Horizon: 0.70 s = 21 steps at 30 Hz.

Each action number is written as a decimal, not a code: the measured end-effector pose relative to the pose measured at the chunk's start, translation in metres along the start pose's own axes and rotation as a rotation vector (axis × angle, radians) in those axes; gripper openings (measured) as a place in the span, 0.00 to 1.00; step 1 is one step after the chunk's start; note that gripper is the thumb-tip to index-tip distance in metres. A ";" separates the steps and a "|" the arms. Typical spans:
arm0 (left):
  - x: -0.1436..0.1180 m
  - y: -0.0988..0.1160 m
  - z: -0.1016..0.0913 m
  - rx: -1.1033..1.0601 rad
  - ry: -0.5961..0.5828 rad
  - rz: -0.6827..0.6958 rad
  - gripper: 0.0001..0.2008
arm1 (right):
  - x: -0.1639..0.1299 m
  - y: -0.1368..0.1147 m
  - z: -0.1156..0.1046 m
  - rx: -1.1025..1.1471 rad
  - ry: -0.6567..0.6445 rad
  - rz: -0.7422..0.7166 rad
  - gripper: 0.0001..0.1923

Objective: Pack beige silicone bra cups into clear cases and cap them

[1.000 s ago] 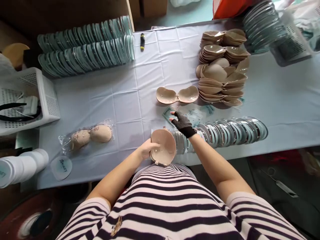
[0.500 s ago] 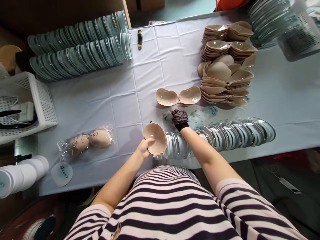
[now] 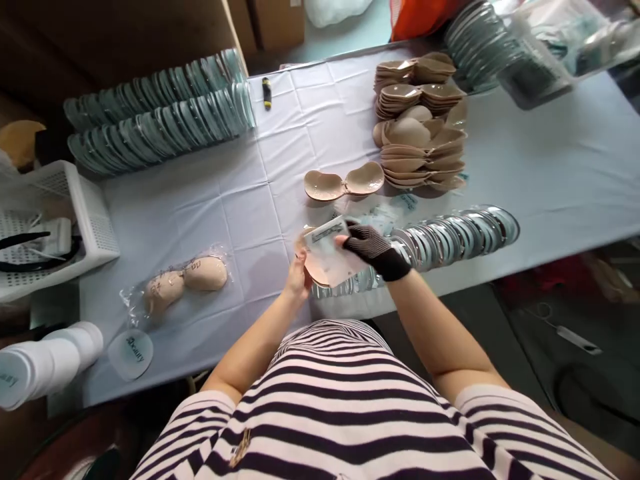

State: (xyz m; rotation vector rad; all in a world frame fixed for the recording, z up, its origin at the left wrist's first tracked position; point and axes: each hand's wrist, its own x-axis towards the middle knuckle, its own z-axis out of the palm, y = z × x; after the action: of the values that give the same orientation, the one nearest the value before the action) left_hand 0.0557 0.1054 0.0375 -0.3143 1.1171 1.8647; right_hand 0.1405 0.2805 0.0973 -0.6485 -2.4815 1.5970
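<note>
Now your gloved right hand (image 3: pixel 373 248) has come back, pinching a clear bag (image 3: pixel 330 252) against the cup (image 3: pixel 314 270) your left hand (image 3: pixel 299 277) is gripping.

Readable print on the table

A round white label (image 3: pixel 131 354), lying just in front of the bagged beige cups (image 3: pixel 183 281), is showing a script word like "Beauty"; dark marks on that bag are staying too blurred to read.

VIEW: head, single camera | POSITION: worn above the striped torso at frame bottom | FACING: forward and steeply down | RANGE: close, arm's reach | COVERAGE: surface (image 3: pixel 200 200) fills frame centre, far edge at top | SHARED: none
</note>
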 end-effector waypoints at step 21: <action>-0.043 -0.079 0.041 0.292 -0.041 0.036 0.14 | -0.145 0.064 0.085 0.513 0.472 0.273 0.40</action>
State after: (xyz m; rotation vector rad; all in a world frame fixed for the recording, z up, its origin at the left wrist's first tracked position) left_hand 0.1517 0.1270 0.0412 -0.0891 1.3532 1.7015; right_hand 0.2620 0.1716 0.0221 -1.1438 -1.6199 1.8039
